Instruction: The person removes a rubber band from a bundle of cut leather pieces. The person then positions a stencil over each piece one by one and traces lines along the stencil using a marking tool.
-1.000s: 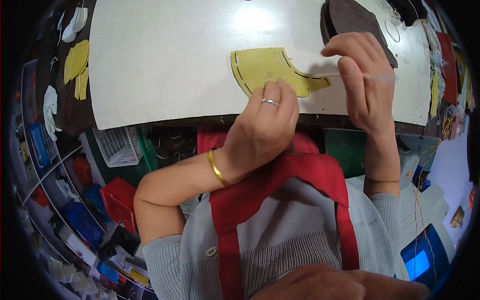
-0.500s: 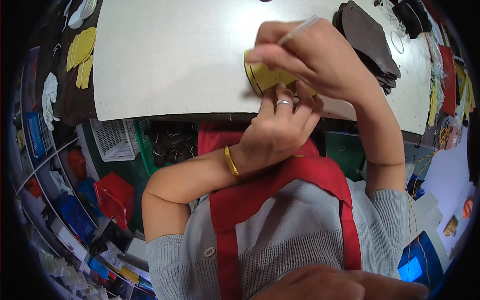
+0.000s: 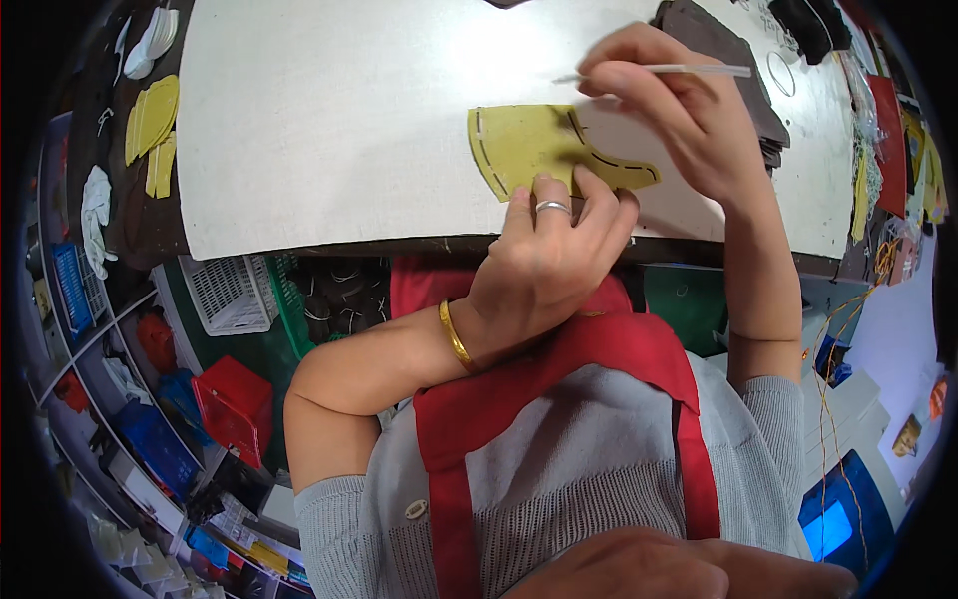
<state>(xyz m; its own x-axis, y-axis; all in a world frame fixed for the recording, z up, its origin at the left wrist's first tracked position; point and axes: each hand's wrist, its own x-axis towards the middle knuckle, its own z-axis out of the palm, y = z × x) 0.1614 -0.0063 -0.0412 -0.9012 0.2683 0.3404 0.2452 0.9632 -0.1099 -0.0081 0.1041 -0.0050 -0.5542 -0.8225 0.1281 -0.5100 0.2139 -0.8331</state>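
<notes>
A yellow pattern template (image 3: 524,140) with a curved outline lies on the white table. Dark dashes, slots or marks, run along its left edge and its right curve. My left hand (image 3: 554,235), with a silver ring and a gold bangle, rests its spread fingertips on the template's near edge, pressing it to the table. Above the template's far right corner, my right hand (image 3: 669,110) pinches a slim, clear-barrelled pen (image 3: 699,70). The pen's tip points left and is off the template.
Dark brown leather-like pieces (image 3: 714,45) are stacked at the far right of the white table (image 3: 319,130). Yellow templates (image 3: 153,120) and a white glove (image 3: 97,215) lie at left. Below the edge stand a white crate (image 3: 228,290) and a red bin (image 3: 235,404).
My right hand has lifted off the template and moved right with the pen, which now points left. More of the template shows. My left hand has stayed nearly in place.
</notes>
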